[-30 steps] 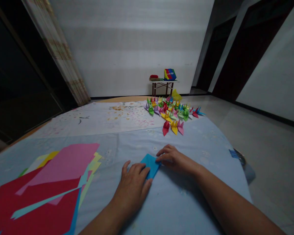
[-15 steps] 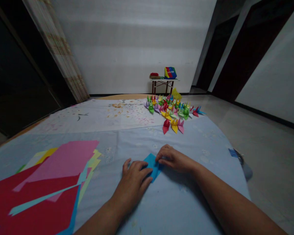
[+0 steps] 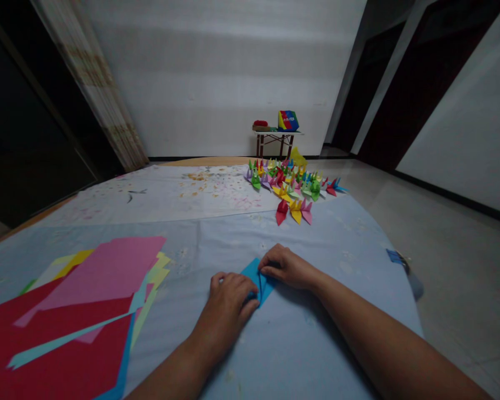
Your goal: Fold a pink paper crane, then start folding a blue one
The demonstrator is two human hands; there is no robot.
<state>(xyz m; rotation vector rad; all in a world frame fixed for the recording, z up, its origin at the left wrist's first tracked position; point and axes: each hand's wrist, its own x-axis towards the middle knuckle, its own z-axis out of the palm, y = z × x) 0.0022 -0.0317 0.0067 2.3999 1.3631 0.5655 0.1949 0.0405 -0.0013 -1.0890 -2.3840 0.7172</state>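
Note:
A small blue folded paper (image 3: 254, 268) lies on the pale blue tablecloth between my hands, one corner pointing away from me. My left hand (image 3: 232, 297) rests on its left side, fingers bent and fingertips on the paper. From the right, my right hand (image 3: 286, 266) pinches a raised flap near the paper's middle between thumb and fingers. A dark crease line runs down from that pinch. My fingers cover parts of the paper's left and right edges.
Left on the cloth lies a pile of coloured sheets, with red (image 3: 79, 355) and pink (image 3: 104, 272) ones on top. Several folded paper cranes (image 3: 295, 211) stand at the back right. A small side table (image 3: 277, 133) stands by the wall.
My right hand has shifted slightly left, bringing its pinch nearer the paper's middle. My left fingers are curled a little more. The whole view has moved slightly.

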